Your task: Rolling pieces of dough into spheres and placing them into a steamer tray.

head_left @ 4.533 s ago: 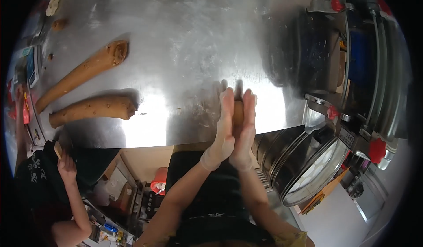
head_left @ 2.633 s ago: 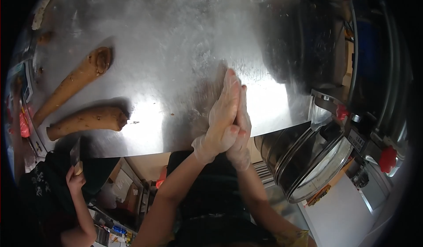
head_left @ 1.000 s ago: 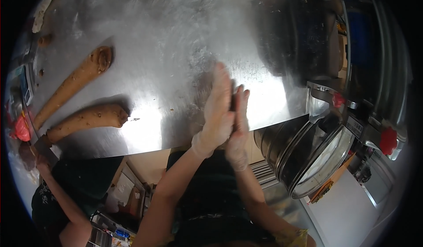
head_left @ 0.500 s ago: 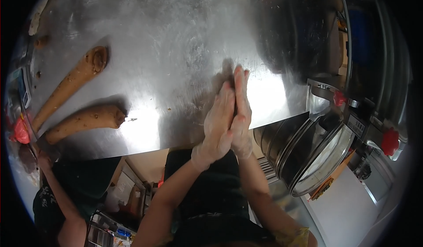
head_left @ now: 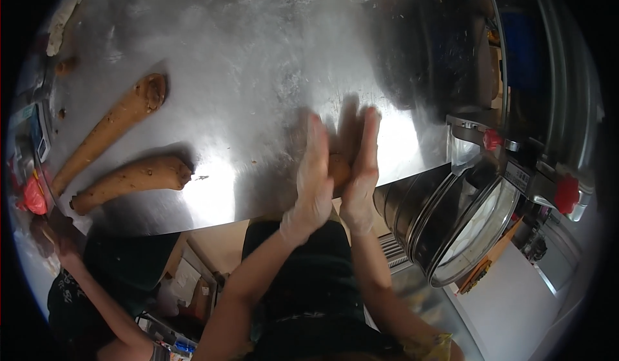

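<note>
My left hand (head_left: 315, 169) and my right hand (head_left: 361, 171), both in thin clear gloves, point forward with palms facing and fingers stretched. A brown dough ball (head_left: 338, 167) sits between them near the front of the steel table (head_left: 251, 71), partly covered by my left hand; I cannot tell which palm touches it. Left of my hands lie two long, tapered, brown dough rolls (head_left: 116, 122), one angled away, the other nearer the front edge.
A steel machine with red knobs (head_left: 566, 193) borders the table's right. Below it are stacked round sieves (head_left: 419, 225). At lower left, a co-worker's hand (head_left: 63, 248) holds a tool beside a red bag (head_left: 33, 196). A pale dough strip (head_left: 64, 19) lies far left.
My hands, pressed together half a second ago, have parted, exposing the ball between them. The co-worker's hand has moved from lower down to the table's left corner since the earlier frames.
</note>
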{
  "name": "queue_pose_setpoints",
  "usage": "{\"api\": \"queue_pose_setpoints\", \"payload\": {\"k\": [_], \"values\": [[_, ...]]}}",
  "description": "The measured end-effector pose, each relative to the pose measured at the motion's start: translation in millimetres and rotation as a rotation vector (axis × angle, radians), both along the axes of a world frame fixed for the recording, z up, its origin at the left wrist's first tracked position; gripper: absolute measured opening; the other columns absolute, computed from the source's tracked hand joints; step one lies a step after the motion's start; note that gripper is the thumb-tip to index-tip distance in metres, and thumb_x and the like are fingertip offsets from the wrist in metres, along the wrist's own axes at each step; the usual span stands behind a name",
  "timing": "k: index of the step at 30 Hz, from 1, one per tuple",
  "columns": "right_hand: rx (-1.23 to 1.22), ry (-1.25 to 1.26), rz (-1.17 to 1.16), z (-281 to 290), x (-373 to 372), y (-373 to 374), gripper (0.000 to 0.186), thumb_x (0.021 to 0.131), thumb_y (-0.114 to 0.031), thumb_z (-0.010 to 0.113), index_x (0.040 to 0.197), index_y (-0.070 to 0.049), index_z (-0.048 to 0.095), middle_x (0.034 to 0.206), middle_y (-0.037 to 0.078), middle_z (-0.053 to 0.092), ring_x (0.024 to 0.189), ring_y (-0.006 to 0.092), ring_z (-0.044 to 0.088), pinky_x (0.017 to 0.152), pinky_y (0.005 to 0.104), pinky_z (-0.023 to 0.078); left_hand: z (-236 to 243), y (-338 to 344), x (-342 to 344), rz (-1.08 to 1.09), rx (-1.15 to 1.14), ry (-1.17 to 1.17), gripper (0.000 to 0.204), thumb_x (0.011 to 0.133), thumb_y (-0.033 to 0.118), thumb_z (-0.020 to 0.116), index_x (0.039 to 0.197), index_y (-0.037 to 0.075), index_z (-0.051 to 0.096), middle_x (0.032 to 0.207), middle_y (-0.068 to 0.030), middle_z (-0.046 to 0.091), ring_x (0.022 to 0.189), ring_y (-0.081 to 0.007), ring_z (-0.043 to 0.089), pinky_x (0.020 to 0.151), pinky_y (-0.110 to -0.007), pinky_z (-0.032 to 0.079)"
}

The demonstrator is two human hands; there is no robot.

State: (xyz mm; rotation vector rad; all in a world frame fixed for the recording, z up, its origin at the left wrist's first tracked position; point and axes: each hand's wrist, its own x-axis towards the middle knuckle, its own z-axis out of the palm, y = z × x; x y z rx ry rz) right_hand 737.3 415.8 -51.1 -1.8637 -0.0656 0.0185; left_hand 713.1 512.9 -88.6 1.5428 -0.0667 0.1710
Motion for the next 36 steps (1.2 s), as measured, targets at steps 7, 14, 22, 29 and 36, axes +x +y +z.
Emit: {"api": "queue_pose_setpoints", "payload": {"k": [7, 14, 22, 29, 36], "values": [[-0.136, -0.098, 0.026, 15.9, 24.1, 9.5, 0.069, 0.106, -0.045, 0.022, 0.150, 0.007, 0.033, 0.159, 0.022, 0.030, 0.151, 0.0378, 0.019, 0.123, 0.0473, 0.009, 14.4, -0.9, -15.9, -0.094, -0.028, 0.054, 0.080, 0.104, 0.056, 0.024, 0.156, -0.005, 0.017, 0.163, -0.0231, 0.015, 0.152, -0.0344, 0.016, 0.122, -0.040, 0.016], [-0.545, 0.011, 0.110, 26.3, -30.2, -27.7, 0.059, 0.086, -0.018, 0.073, 0.140, -0.014, 0.051, 0.128, 0.016, 0.054, 0.116, 0.0330, 0.058, 0.092, 0.0398, 0.054, 6.5, 78.0, -26.4, 0.274, 0.133, 0.108, 0.039, 0.100, 0.011, 0.050, 0.136, -0.003, 0.054, 0.140, -0.0199, 0.055, 0.132, -0.0343, 0.051, 0.110, -0.041, 0.040], [-0.879, -0.015, 0.228, 41.9, -23.4, -12.3, 0.057, 0.077, -0.018, 0.076, 0.130, -0.019, 0.055, 0.126, 0.010, 0.056, 0.101, 0.0291, 0.066, 0.074, 0.0383, 0.060, 8.9, 64.9, -22.2, 0.179, 0.461, 0.066, 0.032, 0.096, 0.002, 0.052, 0.127, 0.000, 0.059, 0.125, -0.0195, 0.061, 0.117, -0.0356, 0.058, 0.101, -0.041, 0.046], [-0.581, -0.050, 0.058, 76.3, -27.3, -46.3, 0.051, 0.076, -0.011, 0.078, 0.123, -0.012, 0.059, 0.117, 0.013, 0.059, 0.098, 0.0321, 0.065, 0.077, 0.0410, 0.057, 2.4, 73.5, -21.0, 0.161, 0.561, 0.037, 0.030, 0.099, 0.004, 0.048, 0.125, -0.002, 0.059, 0.125, -0.0188, 0.060, 0.115, -0.0326, 0.058, 0.100, -0.040, 0.044], [-0.702, -0.106, -0.516, 154.4, -60.1, -261.6, 0.055, 0.072, -0.002, 0.079, 0.123, -0.011, 0.062, 0.120, 0.014, 0.060, 0.108, 0.0344, 0.063, 0.086, 0.0390, 0.055, -3.0, 63.0, -13.1, 0.129, 0.831, -0.086, 0.035, 0.095, 0.004, 0.052, 0.128, -0.001, 0.059, 0.131, -0.0191, 0.058, 0.119, -0.0372, 0.053, 0.102, -0.044, 0.042]]}}
